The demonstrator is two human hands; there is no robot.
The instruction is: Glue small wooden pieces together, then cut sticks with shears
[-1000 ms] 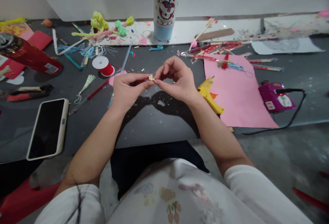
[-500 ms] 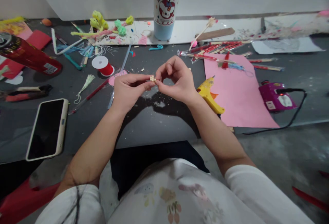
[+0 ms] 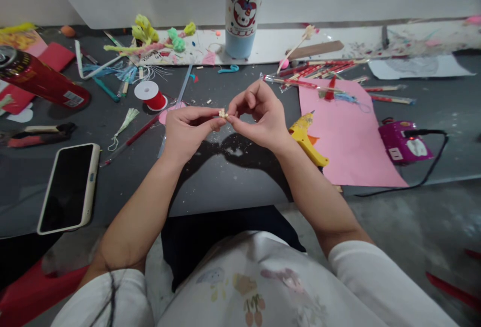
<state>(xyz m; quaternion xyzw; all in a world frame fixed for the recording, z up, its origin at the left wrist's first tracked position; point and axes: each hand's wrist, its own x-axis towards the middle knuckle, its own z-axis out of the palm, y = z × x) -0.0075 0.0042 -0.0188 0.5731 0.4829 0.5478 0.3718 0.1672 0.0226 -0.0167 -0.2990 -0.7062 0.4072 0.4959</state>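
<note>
At the centre of the frame, the left hand (image 3: 183,131) and the right hand (image 3: 259,116) meet fingertip to fingertip, pinching a tiny cluster of cream-coloured pieces (image 3: 223,113) between them. The left thumb and forefinger seem to steady it, leaving the right fingertips free to adjust its far side; so small a piece probably suits a pinch better than a full grip. The right hand's other fingers curl back, perhaps to keep the view open. Both hands are raised over the dark tabletop (image 3: 210,187), with pale crumbs beneath. The yellow glue gun (image 3: 306,139) lies beside the right wrist, likely for easy reach, and the spool of red thread (image 3: 151,96) rests left of centre, beyond the left hand.
</note>
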